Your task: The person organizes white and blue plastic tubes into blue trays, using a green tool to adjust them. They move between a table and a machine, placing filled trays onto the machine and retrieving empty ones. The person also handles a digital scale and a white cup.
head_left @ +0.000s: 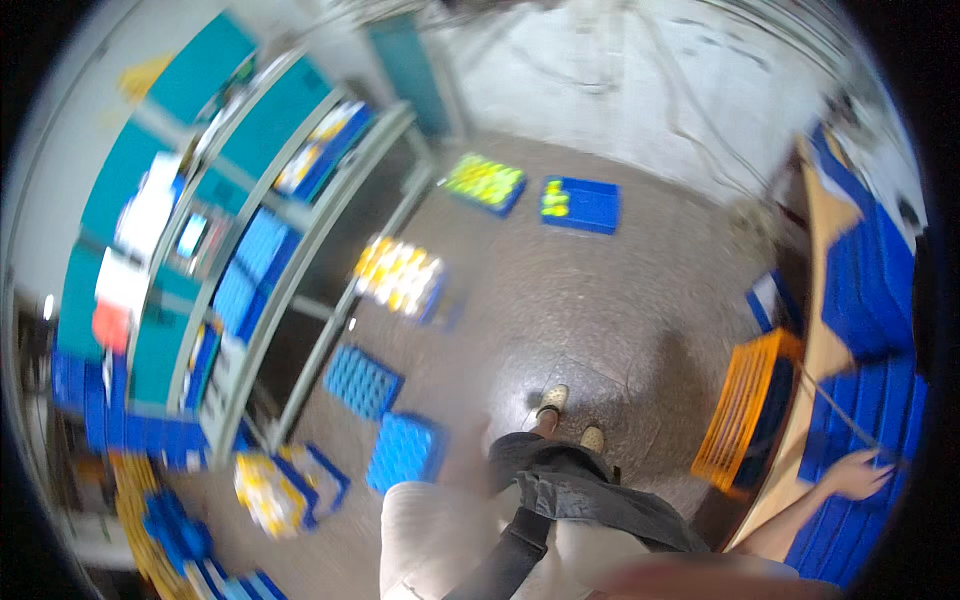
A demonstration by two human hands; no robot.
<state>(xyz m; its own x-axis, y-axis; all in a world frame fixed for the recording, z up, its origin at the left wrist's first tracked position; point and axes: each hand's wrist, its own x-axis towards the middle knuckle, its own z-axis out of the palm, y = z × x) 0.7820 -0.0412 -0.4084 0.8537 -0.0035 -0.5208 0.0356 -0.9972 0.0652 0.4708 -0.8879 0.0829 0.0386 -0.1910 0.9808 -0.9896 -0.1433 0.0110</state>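
On the right, my right hand (860,476) reaches out over the stacked blue trays (845,520), its fingers stretched toward their far side. It looks empty, though whether it touches the trays I cannot tell. A thin rod or cord (840,408) crosses the stack close to my fingertips. My left hand (470,445) hangs low beside my dark shorts, smeared by motion, so its fingers do not show. Left of it on the floor lies a light-blue tray with rounded cups (405,452).
An orange crate (745,410) stands by the wooden shelf edge. Across the floor are another blue cup tray (362,382), a yellow-and-white filled tray (398,275), a yellow-green filled tray (485,181) and a partly filled blue tray (595,205). A metal rack (330,200) lines the left.
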